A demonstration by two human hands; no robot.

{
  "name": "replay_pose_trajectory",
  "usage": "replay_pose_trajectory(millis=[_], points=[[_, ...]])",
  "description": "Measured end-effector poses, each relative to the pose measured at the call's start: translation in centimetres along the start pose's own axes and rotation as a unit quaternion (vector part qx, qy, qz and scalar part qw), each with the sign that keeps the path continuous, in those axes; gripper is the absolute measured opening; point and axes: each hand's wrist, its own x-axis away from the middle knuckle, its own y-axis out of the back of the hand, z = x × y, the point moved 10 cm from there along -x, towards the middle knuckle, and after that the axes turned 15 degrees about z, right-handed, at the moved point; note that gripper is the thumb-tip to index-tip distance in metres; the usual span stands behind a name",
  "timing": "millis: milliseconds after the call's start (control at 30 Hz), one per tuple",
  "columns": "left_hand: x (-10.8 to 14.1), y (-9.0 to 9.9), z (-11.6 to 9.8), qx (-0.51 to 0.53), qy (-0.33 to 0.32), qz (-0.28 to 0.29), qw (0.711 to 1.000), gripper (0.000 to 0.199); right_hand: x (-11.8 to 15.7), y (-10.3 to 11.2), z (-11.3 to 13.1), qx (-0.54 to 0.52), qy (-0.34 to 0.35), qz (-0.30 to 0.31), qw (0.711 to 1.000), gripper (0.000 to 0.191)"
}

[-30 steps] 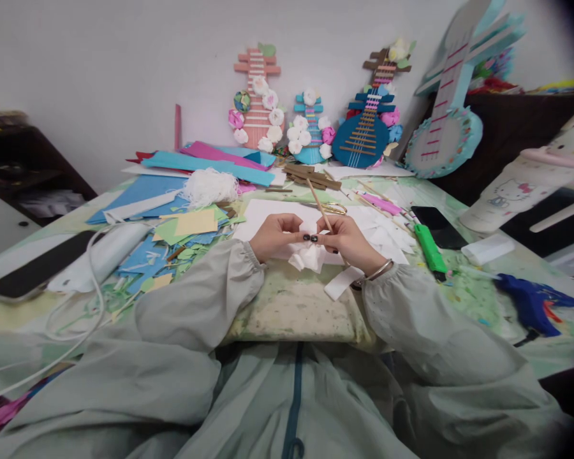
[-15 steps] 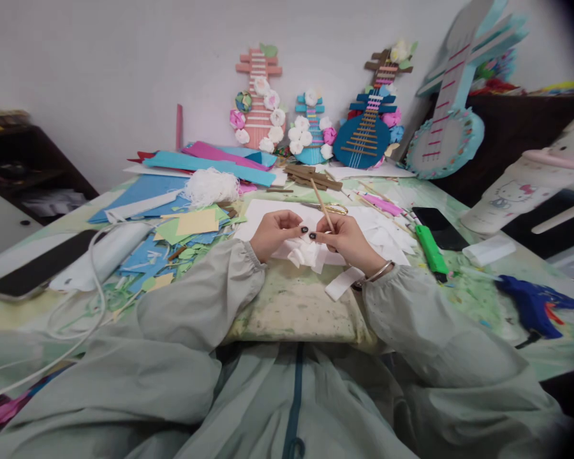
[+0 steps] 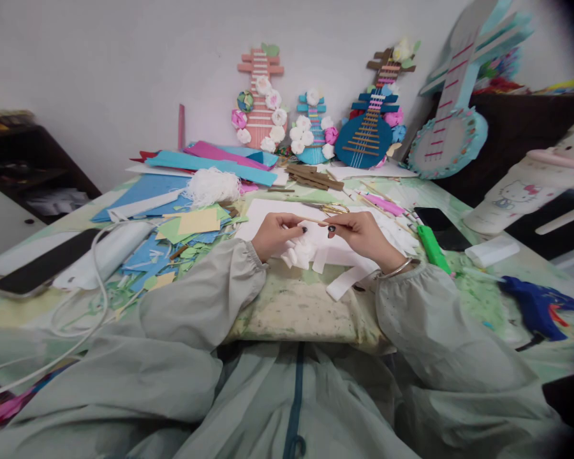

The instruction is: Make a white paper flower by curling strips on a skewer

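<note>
My left hand (image 3: 275,237) is closed, thumb and fingers pinched at a crumpled, petal-like piece of white paper (image 3: 300,252) that hangs just below the fingertips. My right hand (image 3: 361,234) pinches a thin wooden stick (image 3: 316,221), which lies almost level between both hands. The stick's left end reaches my left fingers; whether they grip it too I cannot tell. Under my hands is a white sheet (image 3: 261,210), and a white paper strip (image 3: 347,280) lies near my right wrist.
Gold-handled scissors (image 3: 333,208) lie beyond my hands. To the right are a green utility knife (image 3: 433,248), a black phone (image 3: 441,228) and a blue glue gun (image 3: 538,306). Paper scraps (image 3: 186,236) and a white cable (image 3: 103,280) cover the left. Paper-flowered lute models (image 3: 363,140) stand behind.
The stick has swung from steeply upright to nearly level. My right hand has moved slightly right, away from my left hand. The white paper hangs a little further left.
</note>
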Motion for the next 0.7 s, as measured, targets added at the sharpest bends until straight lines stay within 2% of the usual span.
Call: replay_pose_trajectory(millis=[200,467,567,700], points=[[-0.1,0.1,0.7,0.023,0.015,-0.008,1.0,0.033,0.1,-0.3,0.5,0.054,-0.012,0.001,0.998,0.032],[-0.2,0.1,0.4,0.024,-0.028,-0.015,0.999,0.031,-0.1,-0.7,1.0,0.083,-0.012,0.015,0.996,0.034],[-0.1,0.2,0.3,0.013,-0.028,-0.026,0.999,0.033,0.0,-0.5,1.2,0.102,-0.013,-0.012,0.995,0.029],[-0.1,0.1,0.0,-0.013,-0.037,-0.021,0.999,0.033,0.1,-0.5,1.9,0.059,0.019,-0.047,0.997,0.029]])
